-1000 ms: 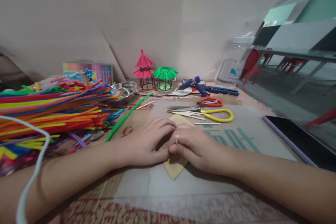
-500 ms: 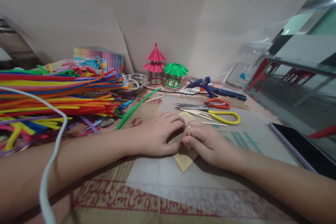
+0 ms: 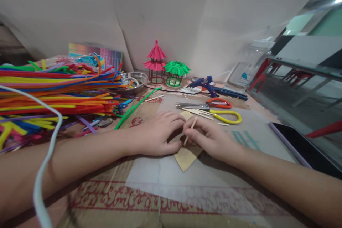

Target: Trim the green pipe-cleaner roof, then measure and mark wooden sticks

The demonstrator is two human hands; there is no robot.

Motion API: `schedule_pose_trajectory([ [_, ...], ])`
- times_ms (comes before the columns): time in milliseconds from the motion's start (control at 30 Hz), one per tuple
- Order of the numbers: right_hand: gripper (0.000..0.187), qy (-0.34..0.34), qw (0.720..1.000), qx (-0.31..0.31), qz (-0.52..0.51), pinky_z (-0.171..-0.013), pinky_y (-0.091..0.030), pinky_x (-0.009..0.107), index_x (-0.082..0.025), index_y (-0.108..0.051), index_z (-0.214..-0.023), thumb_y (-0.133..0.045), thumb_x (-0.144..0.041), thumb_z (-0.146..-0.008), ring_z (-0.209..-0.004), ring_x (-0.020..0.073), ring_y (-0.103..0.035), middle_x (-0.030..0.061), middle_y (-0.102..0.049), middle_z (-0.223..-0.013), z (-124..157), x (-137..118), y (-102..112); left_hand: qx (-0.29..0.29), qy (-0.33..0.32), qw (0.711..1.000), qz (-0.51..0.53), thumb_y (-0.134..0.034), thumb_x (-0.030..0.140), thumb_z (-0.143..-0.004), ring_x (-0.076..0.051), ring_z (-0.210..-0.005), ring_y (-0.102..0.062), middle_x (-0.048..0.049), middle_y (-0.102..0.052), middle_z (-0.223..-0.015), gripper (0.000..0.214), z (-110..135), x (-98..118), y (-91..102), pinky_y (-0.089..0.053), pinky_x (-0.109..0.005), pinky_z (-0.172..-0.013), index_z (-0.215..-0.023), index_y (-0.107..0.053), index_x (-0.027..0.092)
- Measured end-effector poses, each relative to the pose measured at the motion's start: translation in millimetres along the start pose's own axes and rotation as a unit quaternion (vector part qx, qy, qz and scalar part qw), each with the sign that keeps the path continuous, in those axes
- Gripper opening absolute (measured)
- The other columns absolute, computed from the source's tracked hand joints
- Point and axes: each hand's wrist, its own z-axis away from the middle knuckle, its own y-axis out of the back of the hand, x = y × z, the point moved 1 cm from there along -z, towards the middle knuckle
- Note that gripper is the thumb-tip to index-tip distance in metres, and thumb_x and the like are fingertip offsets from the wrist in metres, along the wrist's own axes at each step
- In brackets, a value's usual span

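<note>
My right hand (image 3: 213, 137) pinches a short pale wooden stick (image 3: 190, 131) between thumb and fingertips, tilted over a yellowish diamond-shaped card (image 3: 185, 160). Beside it, my left hand (image 3: 162, 133) rests palm down at the card's left side, its fingers curved and its thumb apart from them. The left fingertips touch or nearly touch the card. Both hands cover much of the card's middle. Just behind them lie several loose wooden sticks (image 3: 199, 113) and scissors with a yellow handle (image 3: 227, 117).
Colourful pipe cleaners (image 3: 53, 89) pile up at the left beside a metal bowl (image 3: 137, 82). Pink (image 3: 156, 60) and green (image 3: 176, 68) model pavilions stand at the back, near a blue glue gun (image 3: 201, 84). A phone (image 3: 304, 146) lies right; a white cable (image 3: 50, 153) crosses the left forearm.
The stick in my right hand has gone from nearly upright to slanted, its top leaning right. My left hand stays beside the card. The whole view has shifted slightly.
</note>
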Motion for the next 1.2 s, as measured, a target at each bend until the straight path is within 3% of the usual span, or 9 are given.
schedule_pose_trajectory([
  [67,0.018,-0.078,0.99,0.045,-0.109,-0.065,-0.051,0.029,-0.022,-0.054,-0.086,-0.062,-0.036,-0.092,-0.067,0.0148,-0.064,-0.0013,-0.064,-0.071,-2.4,5.7,4.7,0.032,0.0,0.999,0.005,-0.053,0.024,-0.09,-0.024,-0.102,-0.059,-0.0091,-0.065,-0.104,0.014,-0.8,-0.2,0.5,-0.047,-0.04,-0.093,-0.1,-0.061,0.017],
  [167,0.03,-0.118,0.969,0.088,-0.2,-0.068,-0.055,0.03,-0.022,-0.054,-0.082,-0.073,-0.045,-0.082,-0.069,0.0163,-0.069,-0.0006,-0.069,-0.071,-4.9,12.7,10.6,0.082,-0.014,0.996,0.019,-0.049,0.023,-0.097,-0.02,-0.093,-0.059,-0.006,-0.066,-0.094,0.016,-1.1,0.5,3.3,-0.045,-0.034,-0.086,-0.092,-0.063,0.018],
  [300,0.032,-0.138,0.966,0.102,-0.193,-0.063,-0.054,0.028,-0.021,-0.057,-0.077,-0.079,-0.043,-0.076,-0.065,0.0155,-0.069,0.0,-0.071,-0.07,-3.7,14.9,13.1,0.143,-0.013,0.989,0.041,-0.056,0.029,-0.098,-0.017,-0.086,-0.059,-0.0026,-0.065,-0.086,0.018,1.1,5.5,11.1,-0.044,-0.03,-0.081,-0.087,-0.064,0.018],
  [467,0.019,-0.129,0.979,0.074,-0.141,-0.059,-0.053,0.026,-0.02,-0.063,-0.078,-0.074,-0.036,-0.081,-0.064,0.0144,-0.068,-0.0004,-0.07,-0.07,0.0,8.0,10.3,0.222,0.022,0.974,0.045,-0.056,0.036,-0.098,-0.016,-0.084,-0.06,-0.0011,-0.067,-0.084,0.022,5.0,11.6,17.9,-0.044,-0.03,-0.083,-0.085,-0.061,0.019],
  [667,0.017,-0.137,0.981,0.035,-0.131,-0.065,-0.058,0.031,-0.021,-0.067,-0.081,-0.069,-0.038,-0.082,-0.066,0.0179,-0.071,0.0009,-0.073,-0.069,1.3,0.3,5.7,0.232,0.023,0.971,0.058,-0.055,0.041,-0.099,-0.016,-0.087,-0.061,-0.0017,-0.069,-0.087,0.026,6.1,13.1,18.2,-0.045,-0.031,-0.084,-0.088,-0.063,0.019],
  [1033,0.017,-0.081,0.995,0.02,-0.052,-0.063,-0.052,0.028,-0.021,-0.068,-0.08,-0.057,-0.029,-0.09,-0.066,0.0157,-0.067,0.0009,-0.072,-0.068,0.1,-2.0,7.7,0.257,0.01,0.964,0.063,-0.065,0.033,-0.094,-0.016,-0.091,-0.061,-0.0008,-0.068,-0.09,0.013,7.9,11.8,17.5,-0.045,-0.03,-0.086,-0.092,-0.064,0.019],
  [1200,0.017,-0.079,0.994,0.074,-0.029,-0.059,-0.05,0.028,-0.021,-0.066,-0.081,-0.058,-0.033,-0.089,-0.063,0.0164,-0.064,0.0011,-0.069,-0.069,0.7,0.1,7.6,0.244,-0.008,0.969,0.041,-0.057,0.031,-0.099,-0.017,-0.09,-0.061,-0.002,-0.068,-0.088,0.017,7.4,7.5,22.6,-0.044,-0.034,-0.089,-0.089,-0.064,0.019],
])
